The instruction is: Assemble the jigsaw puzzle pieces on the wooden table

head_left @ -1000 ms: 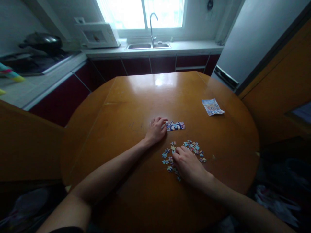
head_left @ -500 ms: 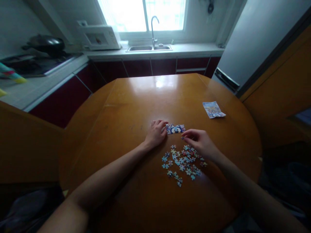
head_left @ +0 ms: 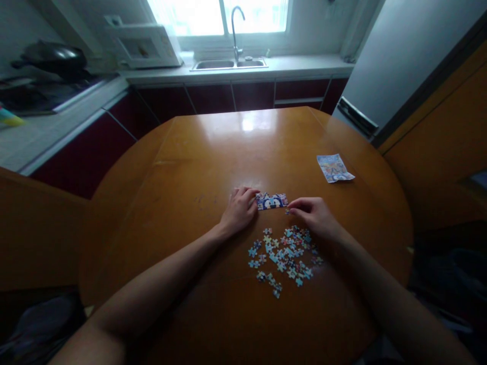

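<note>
Wooden table (head_left: 220,157) below — right hand (head_left: 315,215) pinches a puzzle piece (head_left: 287,212), left hand (head_left: 239,209) touches the assembled strip (head_left: 271,202), its grip unclear.

puzzle strip (head_left: 271,202) on table (head_left: 213,152) | loose pieces (head_left: 281,266) before strip | sheet (head_left: 335,168) right, behind

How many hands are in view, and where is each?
2: the left hand at the left end of the joined puzzle strip, and the right hand by its right end, holding a loose piece.
</note>
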Motion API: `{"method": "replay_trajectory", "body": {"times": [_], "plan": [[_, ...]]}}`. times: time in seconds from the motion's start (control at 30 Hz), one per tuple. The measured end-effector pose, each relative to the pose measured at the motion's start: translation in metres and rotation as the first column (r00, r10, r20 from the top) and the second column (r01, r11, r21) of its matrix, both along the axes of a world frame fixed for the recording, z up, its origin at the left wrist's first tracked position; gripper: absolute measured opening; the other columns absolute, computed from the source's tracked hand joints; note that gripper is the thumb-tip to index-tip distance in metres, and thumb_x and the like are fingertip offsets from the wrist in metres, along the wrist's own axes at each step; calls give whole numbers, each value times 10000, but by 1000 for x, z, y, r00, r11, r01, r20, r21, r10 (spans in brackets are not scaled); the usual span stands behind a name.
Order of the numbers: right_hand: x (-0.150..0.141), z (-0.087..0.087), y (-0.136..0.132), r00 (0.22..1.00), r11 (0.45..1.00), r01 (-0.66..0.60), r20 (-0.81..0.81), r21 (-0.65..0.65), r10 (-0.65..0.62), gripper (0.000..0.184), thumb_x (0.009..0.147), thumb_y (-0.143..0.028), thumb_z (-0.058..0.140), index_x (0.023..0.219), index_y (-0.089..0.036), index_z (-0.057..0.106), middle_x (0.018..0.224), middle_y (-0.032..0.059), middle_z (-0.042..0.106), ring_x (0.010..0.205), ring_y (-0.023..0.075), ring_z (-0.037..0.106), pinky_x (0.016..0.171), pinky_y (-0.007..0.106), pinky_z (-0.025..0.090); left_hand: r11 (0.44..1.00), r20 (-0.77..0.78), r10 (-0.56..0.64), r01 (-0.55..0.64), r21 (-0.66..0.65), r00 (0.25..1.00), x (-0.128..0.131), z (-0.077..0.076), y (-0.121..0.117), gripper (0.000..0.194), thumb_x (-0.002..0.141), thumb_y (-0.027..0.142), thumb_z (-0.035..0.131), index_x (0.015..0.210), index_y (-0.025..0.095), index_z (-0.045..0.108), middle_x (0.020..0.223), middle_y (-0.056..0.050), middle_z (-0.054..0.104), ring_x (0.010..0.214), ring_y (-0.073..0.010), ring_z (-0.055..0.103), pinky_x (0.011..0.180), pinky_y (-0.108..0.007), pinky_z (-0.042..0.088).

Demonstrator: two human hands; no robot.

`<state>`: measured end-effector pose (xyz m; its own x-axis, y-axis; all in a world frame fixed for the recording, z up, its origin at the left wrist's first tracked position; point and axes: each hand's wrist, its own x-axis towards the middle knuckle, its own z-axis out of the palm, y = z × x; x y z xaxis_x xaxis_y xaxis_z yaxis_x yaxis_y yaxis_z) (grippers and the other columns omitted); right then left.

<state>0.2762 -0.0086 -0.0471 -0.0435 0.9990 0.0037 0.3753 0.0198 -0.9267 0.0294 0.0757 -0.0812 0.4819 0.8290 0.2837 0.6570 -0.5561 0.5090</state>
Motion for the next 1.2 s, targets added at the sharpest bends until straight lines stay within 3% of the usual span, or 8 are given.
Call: {"method": "replay_trajectory", "body": {"times": [0.27, 0.43, 0.57, 0.7, 1.2], "plan": [[8, -6, 2, 996, 1000, -6, 91, 28, 4, 196, 873, -276, 642, 958, -152, 768, 904, 90, 776, 806, 209, 690, 763, 358, 548, 1000, -11, 7, -8, -8, 1000, -1, 1, 0, 261, 946, 205, 555, 1184, 241, 656, 1197, -57, 649, 1134, -269, 500, 1051, -437, 432], [15, -13, 2, 963, 990, -137, 240, 32, 125, 151, 884, -224, 632, 886, -166, 771, 845, 68, 745, 765, 185, 661, 737, 323, 514, 1000, -21, 6, -6, -9, 1000, 0, 2, 0, 261, 935, 197, 562, 1173, 235, 662, 1182, -63, 656, 1129, -270, 502, 1033, -433, 438], [27, -18, 5, 948, 992, -27, 319, 125, -15, 191, 897, -211, 610, 970, -167, 781, 914, 91, 746, 777, 191, 652, 746, 336, 512, 1000, -13, 5, -5, -1, 1000, 0, 1, 1, 262, 937, 194, 555, 1172, 241, 660, 1183, -57, 653, 1135, -264, 507, 1049, -428, 431], [39, -21, 9, 941, 990, 77, 319, 121, -112, 188, 889, -214, 621, 983, -162, 776, 919, 98, 767, 775, 200, 666, 754, 350, 526, 1000, -14, 5, -5, 10, 1000, 0, -1, 2, 263, 934, 197, 557, 1173, 235, 662, 1174, -59, 655, 1123, -269, 508, 1041, -427, 433], [39, -15, 7, 928, 998, 35, 369, 56, -53, 160, 891, -163, 641, 981, -181, 773, 948, 88, 775, 836, 208, 700, 793, 350, 541, 1000, -22, -9, 10, 12, 1000, -2, -1, 5, 261, 928, 196, 562, 1164, 240, 664, 1169, -56, 656, 1100, -269, 506, 1015, -432, 436]]}}
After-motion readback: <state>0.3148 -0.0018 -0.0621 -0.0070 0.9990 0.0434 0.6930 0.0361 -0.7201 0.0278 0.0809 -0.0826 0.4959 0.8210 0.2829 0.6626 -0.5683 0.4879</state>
